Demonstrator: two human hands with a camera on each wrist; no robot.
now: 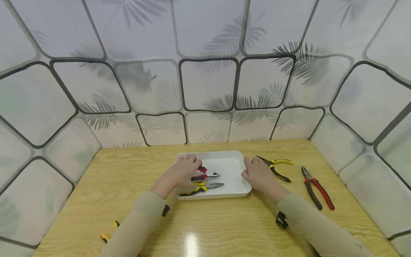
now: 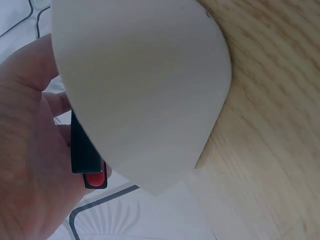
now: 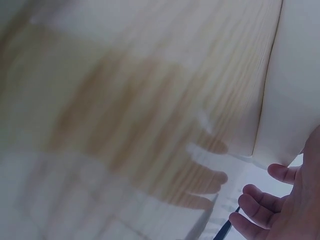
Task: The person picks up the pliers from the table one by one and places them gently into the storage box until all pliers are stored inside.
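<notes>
A white tray [image 1: 229, 192] sits on the wooden table. My left hand [image 1: 183, 170] reaches over its left end and holds combination pliers with red and black handles [image 1: 212, 174], jaws pointing right. In the left wrist view, a black and red handle [image 2: 89, 145] shows between the curled fingers and the tray wall [image 2: 150, 90]. Just below lie long-nose pliers with yellow and black handles [image 1: 213, 185], inside the tray. My right hand [image 1: 260, 175] is at the tray's right rim; in the right wrist view its fingers [image 3: 260, 205] are loosely bent, with nothing between them.
Right of the tray lie yellow-and-black long-nose pliers [image 1: 279, 167], spread apart. Farther right are red-and-black pliers [image 1: 316, 187]. Yellow and black handle ends [image 1: 105, 237] stick out beside the left sleeve. A patterned cloth wall [image 1: 208, 85] encloses the table's back and sides.
</notes>
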